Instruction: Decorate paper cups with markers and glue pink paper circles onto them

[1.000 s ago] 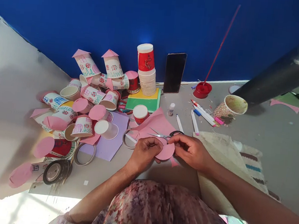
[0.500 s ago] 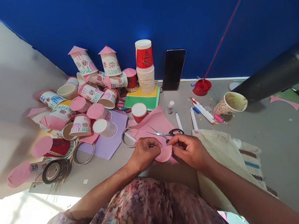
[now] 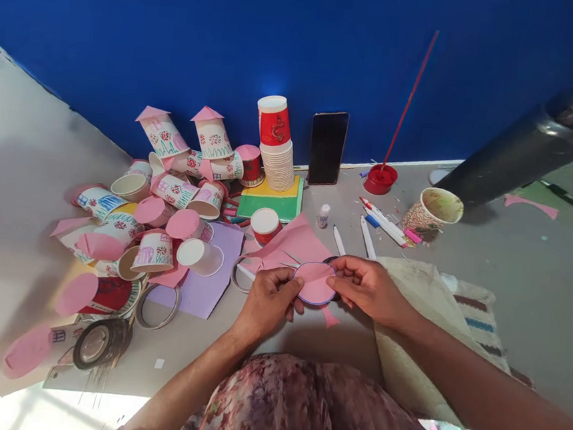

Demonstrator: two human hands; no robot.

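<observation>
A round pink paper disc (image 3: 314,283) with a blue outline along its edge is held up between my hands. My left hand (image 3: 272,294) pinches its left edge between thumb and fingers. My right hand (image 3: 368,286) pinches the right edge the same way. Behind the disc lie the scissors (image 3: 290,261), their blades partly showing and their handles mostly hidden. Under them spreads a larger sheet of pink paper (image 3: 297,236). A small pink scrap (image 3: 329,318) lies just below the disc.
Decorated paper cups (image 3: 155,250) with pink tops crowd the left. A stack of cups (image 3: 277,161) and a phone (image 3: 327,148) stand by the blue wall. Markers (image 3: 386,220), a patterned cup (image 3: 430,211) and a cloth (image 3: 413,306) are on the right. Tape rolls (image 3: 158,307) lie at left.
The disc has been raised and turned so its blue-outlined face shows, now covering much of the scissors. My hands have spread to its opposite edges. The camera view has shifted slightly.
</observation>
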